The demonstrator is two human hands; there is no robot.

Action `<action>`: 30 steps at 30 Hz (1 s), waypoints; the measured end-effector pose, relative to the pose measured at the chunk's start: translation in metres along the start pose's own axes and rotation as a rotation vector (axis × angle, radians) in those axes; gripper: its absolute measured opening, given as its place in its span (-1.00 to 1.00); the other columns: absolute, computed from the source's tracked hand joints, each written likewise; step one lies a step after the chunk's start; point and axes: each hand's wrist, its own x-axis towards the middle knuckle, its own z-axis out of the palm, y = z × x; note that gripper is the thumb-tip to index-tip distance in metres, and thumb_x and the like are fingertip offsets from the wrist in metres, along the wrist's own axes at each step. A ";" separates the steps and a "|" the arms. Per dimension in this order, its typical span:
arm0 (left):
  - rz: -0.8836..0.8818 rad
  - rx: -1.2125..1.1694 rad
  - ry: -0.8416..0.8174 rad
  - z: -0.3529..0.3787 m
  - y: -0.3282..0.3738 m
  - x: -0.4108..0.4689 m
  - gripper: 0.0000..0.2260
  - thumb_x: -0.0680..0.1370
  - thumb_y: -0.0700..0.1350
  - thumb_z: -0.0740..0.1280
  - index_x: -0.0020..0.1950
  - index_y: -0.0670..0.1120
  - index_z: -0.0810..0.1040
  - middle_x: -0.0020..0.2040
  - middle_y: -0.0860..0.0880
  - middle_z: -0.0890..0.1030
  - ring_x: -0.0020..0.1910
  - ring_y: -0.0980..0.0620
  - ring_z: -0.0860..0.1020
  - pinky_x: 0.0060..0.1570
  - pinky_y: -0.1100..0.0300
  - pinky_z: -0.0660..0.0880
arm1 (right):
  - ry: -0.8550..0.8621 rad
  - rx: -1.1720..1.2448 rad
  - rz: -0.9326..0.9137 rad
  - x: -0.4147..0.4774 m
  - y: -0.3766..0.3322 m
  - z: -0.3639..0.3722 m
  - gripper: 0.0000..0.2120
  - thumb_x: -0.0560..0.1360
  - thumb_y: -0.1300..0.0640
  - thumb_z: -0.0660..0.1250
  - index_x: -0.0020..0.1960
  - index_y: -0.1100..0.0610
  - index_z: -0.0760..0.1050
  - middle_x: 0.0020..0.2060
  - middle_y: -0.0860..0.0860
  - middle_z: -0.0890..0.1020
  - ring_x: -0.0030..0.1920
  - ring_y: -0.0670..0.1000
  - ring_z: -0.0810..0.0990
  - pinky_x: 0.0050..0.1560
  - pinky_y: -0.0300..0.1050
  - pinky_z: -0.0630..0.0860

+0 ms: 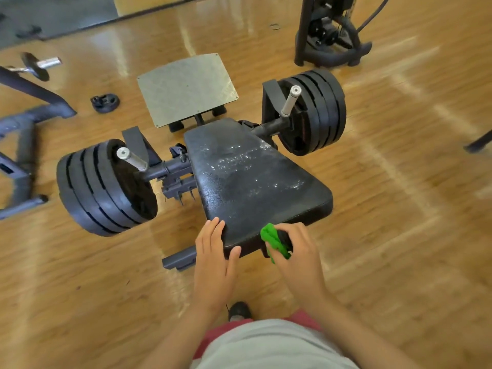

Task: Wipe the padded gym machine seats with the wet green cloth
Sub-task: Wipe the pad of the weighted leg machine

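The glossy wooden floor (399, 249) carries the plate-loaded gym machine (247, 177) at centre, a small round black piece (105, 102) loose to its left — plus a dark frame base (24, 145) far left and a second machine base (332, 55) top right.

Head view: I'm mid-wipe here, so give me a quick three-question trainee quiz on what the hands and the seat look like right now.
1. True or false: the left hand holds the green cloth.
2. Where do the wet streaks show on the padded seat? A: across its middle and far part. B: only along the near edge. C: nowhere.
3. Fill in: stacks of weight plates sit on ___ sides of the seat.

Key: 1 false, the right hand grips the cloth at the seat's near edge, while the left rests on the near left corner; 2 A; 3 both.
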 end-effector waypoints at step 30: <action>-0.113 -0.073 0.076 0.006 0.017 -0.005 -0.50 0.58 0.05 0.08 0.50 -0.11 0.25 0.51 0.02 0.24 0.52 0.14 0.12 0.46 0.32 0.01 | 0.111 0.036 0.204 0.034 0.036 -0.063 -0.77 0.46 0.18 0.46 0.01 -0.04 0.47 -0.09 -0.14 0.49 -0.05 -0.20 0.48 -0.09 -0.25 0.48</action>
